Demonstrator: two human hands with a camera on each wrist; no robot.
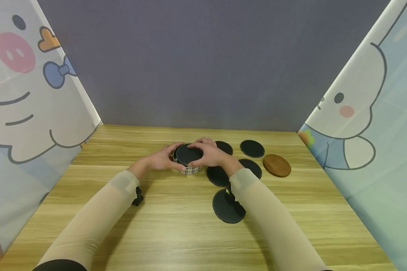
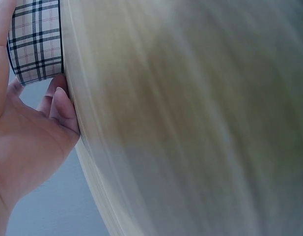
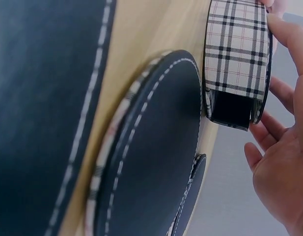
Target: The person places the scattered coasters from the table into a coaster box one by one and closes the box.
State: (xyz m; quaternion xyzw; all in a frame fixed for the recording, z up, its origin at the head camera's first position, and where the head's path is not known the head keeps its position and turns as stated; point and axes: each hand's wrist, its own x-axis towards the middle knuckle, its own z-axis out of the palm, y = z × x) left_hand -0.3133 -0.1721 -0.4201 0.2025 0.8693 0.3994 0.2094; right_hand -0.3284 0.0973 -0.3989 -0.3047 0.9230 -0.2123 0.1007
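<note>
A round plaid coaster holder (image 1: 189,170) with black edges stands on the table in front of me. A black coaster (image 1: 186,155) lies at its top. My left hand (image 1: 160,158) holds the holder's left side, thumb toward me and fingers on the far side. In the left wrist view the plaid wall (image 2: 37,42) sits beside those fingers. My right hand (image 1: 208,152) spans the coaster from the right, thumb at the near edge and fingers at the far one. The right wrist view shows a dark gap (image 3: 231,108) in the holder's wall, with fingertips right at the top edge.
Several black stitched coasters lie to the right, among them a near one (image 1: 228,207) and a far one (image 1: 252,148). A brown wooden disc (image 1: 277,165) lies beyond them. Patterned cloth (image 1: 352,113) bounds the sides; a grey panel (image 1: 196,67) stands behind.
</note>
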